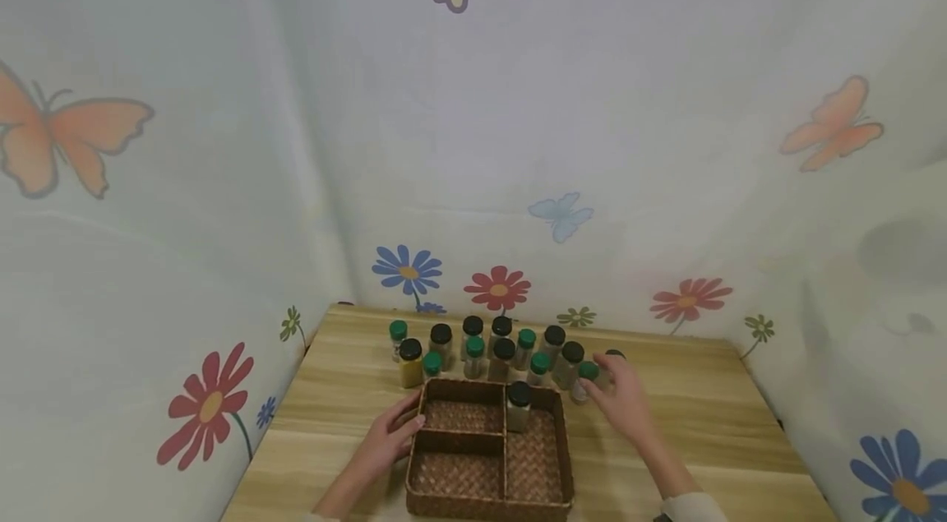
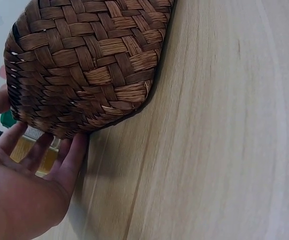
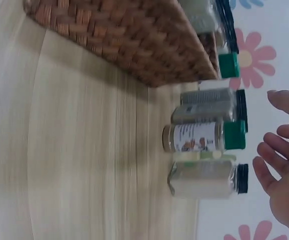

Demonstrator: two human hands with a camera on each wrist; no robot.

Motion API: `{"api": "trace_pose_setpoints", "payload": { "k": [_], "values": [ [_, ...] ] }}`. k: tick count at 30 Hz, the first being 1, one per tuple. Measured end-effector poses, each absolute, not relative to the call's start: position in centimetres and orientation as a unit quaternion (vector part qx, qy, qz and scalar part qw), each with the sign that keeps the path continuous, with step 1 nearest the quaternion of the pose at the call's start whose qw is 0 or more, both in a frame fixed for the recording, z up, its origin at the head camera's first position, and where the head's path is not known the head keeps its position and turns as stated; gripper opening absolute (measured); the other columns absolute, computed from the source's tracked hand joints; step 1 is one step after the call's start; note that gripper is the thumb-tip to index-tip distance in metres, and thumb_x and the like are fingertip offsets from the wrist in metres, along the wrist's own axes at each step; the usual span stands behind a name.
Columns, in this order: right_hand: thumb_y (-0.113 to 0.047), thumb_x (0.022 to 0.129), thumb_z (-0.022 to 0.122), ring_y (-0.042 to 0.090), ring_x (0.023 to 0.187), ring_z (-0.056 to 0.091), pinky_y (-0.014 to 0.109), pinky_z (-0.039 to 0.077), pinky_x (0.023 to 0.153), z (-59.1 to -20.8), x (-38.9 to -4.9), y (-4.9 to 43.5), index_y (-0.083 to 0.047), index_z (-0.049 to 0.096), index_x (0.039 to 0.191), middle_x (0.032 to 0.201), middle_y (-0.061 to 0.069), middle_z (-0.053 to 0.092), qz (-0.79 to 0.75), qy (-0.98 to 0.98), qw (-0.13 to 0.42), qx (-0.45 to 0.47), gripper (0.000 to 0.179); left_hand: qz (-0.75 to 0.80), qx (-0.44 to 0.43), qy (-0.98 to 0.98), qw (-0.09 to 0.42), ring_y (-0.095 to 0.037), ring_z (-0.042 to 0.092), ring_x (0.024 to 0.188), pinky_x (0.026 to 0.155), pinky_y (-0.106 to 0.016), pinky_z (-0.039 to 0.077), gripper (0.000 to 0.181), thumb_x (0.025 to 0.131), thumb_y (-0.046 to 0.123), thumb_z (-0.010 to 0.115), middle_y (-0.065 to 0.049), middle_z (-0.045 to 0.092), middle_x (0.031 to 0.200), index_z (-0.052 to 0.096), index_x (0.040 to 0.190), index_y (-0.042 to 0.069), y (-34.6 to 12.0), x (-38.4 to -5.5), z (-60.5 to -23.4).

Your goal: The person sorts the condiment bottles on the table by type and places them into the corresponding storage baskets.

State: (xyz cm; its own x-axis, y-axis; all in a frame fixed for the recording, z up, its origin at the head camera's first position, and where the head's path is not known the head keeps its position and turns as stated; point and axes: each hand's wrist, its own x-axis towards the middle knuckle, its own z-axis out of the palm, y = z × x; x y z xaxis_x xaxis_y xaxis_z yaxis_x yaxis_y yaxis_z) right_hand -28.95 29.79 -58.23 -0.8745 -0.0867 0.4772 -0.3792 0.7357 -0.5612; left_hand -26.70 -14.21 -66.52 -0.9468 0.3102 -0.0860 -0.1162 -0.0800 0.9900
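Note:
A brown woven basket with three compartments stands near the front of the wooden table. My left hand holds it by its back left corner, fingers along the outer wall and thumb at the rim. One black-lidded jar stands at the back of the basket's right compartment; both left compartments hold nothing. My right hand hovers over the jars to the basket's right, fingers spread around nothing. Nearest to it is a small green-capped, labelled spice jar, with a black-lidded clear jar beside it.
Behind the basket, several spice jars with black or green lids stand in loose rows, among them a yellow-filled jar at the left and a dark-filled jar in the middle. A flower-and-butterfly curtain hangs along the table's back edge.

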Motion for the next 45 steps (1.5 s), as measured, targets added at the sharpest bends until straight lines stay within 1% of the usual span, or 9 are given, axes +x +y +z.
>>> {"api": "trace_pose_setpoints", "payload": {
  "k": [3,6,11,15,19,25,32,41,45],
  "values": [
    [-0.013,0.092,0.084,0.046,0.114,0.065,0.058,0.059,0.089,-58.2,-29.0,30.5,0.011,0.063,0.134,0.128,0.028,0.065,0.34,-0.915,0.182,0.121,0.053,0.73,0.076,0.663,0.146,-0.053,0.046,0.142,0.1,-0.053,0.057,0.063,0.112,0.019,0.055,-0.035,0.026,0.166,0.028,0.167,0.003,-14.3,-26.8,-66.7],
    [-0.016,0.094,0.083,0.046,0.113,0.065,0.058,0.059,0.09,-58.4,-29.0,30.9,0.012,0.061,0.136,0.129,0.029,0.064,0.334,-0.922,0.16,0.115,0.055,0.736,0.077,0.657,0.146,-0.053,0.047,0.141,0.099,-0.053,0.057,0.064,0.112,0.019,0.057,-0.035,0.025,0.166,0.028,0.167,0.003,-14.0,-26.8,-67.1],
    [-0.015,0.092,0.085,0.047,0.113,0.065,0.061,0.055,0.094,-58.7,-29.1,31.2,0.012,0.062,0.136,0.126,0.028,0.066,0.302,-0.936,0.152,0.098,0.057,0.741,0.074,0.65,0.153,-0.052,0.047,0.141,0.099,-0.054,0.057,0.066,0.111,0.02,0.059,-0.035,0.025,0.166,0.028,0.167,0.003,-13.3,-26.5,-67.5],
    [-0.013,0.091,0.085,0.048,0.116,0.063,0.064,0.053,0.097,-58.9,-29.0,31.1,0.012,0.061,0.137,0.127,0.029,0.065,0.285,-0.942,0.15,0.095,0.057,0.741,0.067,0.65,0.156,-0.053,0.047,0.141,0.099,-0.056,0.056,0.064,0.112,0.02,0.057,-0.035,0.025,0.167,0.028,0.167,0.003,-13.1,-26.3,-67.5],
    [-0.011,0.09,0.085,0.048,0.116,0.062,0.063,0.053,0.097,-59.0,-29.1,30.9,0.012,0.062,0.136,0.127,0.027,0.062,0.279,-0.943,0.152,0.095,0.056,0.741,0.067,0.65,0.154,-0.054,0.046,0.142,0.1,-0.057,0.056,0.063,0.112,0.02,0.056,-0.035,0.024,0.167,0.028,0.167,0.002,-13.1,-26.3,-67.5],
    [-0.008,0.089,0.086,0.042,0.107,0.064,0.057,0.057,0.091,-59.4,-29.6,30.7,0.009,0.067,0.127,0.121,0.023,0.061,0.272,-0.947,0.148,0.084,0.046,0.739,0.065,0.654,0.152,-0.053,0.046,0.142,0.101,-0.055,0.056,0.063,0.112,0.019,0.056,-0.035,0.025,0.166,0.028,0.166,0.002,-13.2,-26.2,-67.3],
    [-0.005,0.087,0.086,0.035,0.097,0.068,0.051,0.059,0.082,-59.8,-30.1,30.6,0.006,0.068,0.122,0.111,0.019,0.068,0.28,-0.944,0.146,0.095,0.041,0.733,0.066,0.66,0.149,-0.053,0.048,0.14,0.099,-0.055,0.057,0.061,0.113,0.018,0.054,-0.035,0.025,0.166,0.028,0.166,0.001,-13.6,-26.3,-67.3],
    [0.0,0.085,0.086,0.037,0.098,0.07,0.055,0.059,0.087,-59.9,-30.3,30.1,0.011,0.067,0.118,0.108,0.021,0.072,0.319,-0.929,0.166,0.087,0.04,0.727,0.07,0.668,0.144,-0.052,0.048,0.14,0.099,-0.051,0.058,0.062,0.113,0.02,0.055,-0.035,0.025,0.166,0.028,0.166,0.002,-14.1,-26.6,-66.8],
    [0.001,0.085,0.086,0.039,0.1,0.071,0.055,0.059,0.089,-60.0,-30.1,29.9,0.012,0.066,0.12,0.109,0.023,0.073,0.343,-0.92,0.172,0.076,0.041,0.727,0.073,0.668,0.142,-0.052,0.047,0.141,0.1,-0.051,0.057,0.063,0.113,0.02,0.055,-0.035,0.025,0.166,0.028,0.166,0.001,-14.2,-26.7,-66.6]
  ]
}}
